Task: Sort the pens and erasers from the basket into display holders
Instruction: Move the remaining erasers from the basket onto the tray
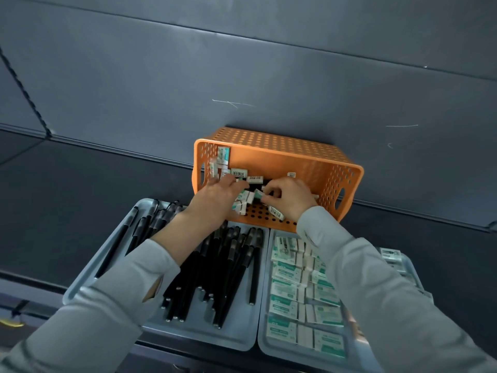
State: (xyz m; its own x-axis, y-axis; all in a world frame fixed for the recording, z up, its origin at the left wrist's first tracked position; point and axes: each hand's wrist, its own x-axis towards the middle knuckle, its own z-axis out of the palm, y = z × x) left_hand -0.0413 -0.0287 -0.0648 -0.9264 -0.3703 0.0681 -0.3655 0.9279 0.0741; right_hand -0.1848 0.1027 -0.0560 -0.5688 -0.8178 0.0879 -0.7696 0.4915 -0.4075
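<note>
An orange perforated basket (290,154) lies tipped toward me, with several white-and-green erasers (238,173) loose inside. Both my hands reach into it. My left hand (215,197) grips a few erasers (243,201) in its curled fingers. My right hand (289,196) pinches one eraser (258,194) between thumb and fingers, and another eraser (276,212) lies just under it. In front of the basket, a grey tray (236,332) holds several black pens (228,265). A second grey tray (265,348) to its right holds rows of erasers (285,292).
The trays and basket sit on a dark counter (67,197) against a dark padded wall (242,63). My grey sleeves cross over both trays. A drawer front with a yellow handle (12,323) shows at the lower left.
</note>
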